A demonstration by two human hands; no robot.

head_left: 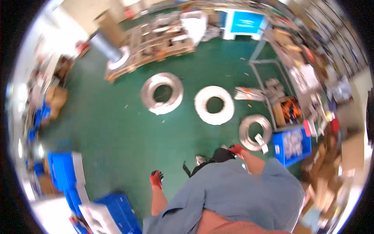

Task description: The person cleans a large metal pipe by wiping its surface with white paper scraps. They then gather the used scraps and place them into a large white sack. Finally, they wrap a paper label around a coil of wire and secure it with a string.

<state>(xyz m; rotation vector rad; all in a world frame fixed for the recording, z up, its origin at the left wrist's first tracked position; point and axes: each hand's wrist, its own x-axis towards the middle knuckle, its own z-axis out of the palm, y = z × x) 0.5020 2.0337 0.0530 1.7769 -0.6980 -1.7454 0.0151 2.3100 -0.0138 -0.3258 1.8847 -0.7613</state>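
Observation:
My left hand (156, 179), in a red and black work glove, hangs away from my body above the green floor. Its fingers look curled, but blur hides whether they hold anything. Beside my dark trousers is my right hand (236, 149), in a red glove, its fingers too smeared to read. The thing nearest to it is a coil of metallic-looking wire or tubing (245, 136) with a white tag, lying flat on the floor. Farther ahead lie a white ring-shaped coil (201, 107) and a larger pale, wrapped coil (148, 91). Neither hand touches a coil.
Wooden pallets (156, 56) with a grey roll (106, 47) stand far left. A metal frame (255, 72) and a blue bin (277, 150) of pale packets are at right. Blue crates (62, 171) line the left. White bundles (249, 94) lie by the frame.

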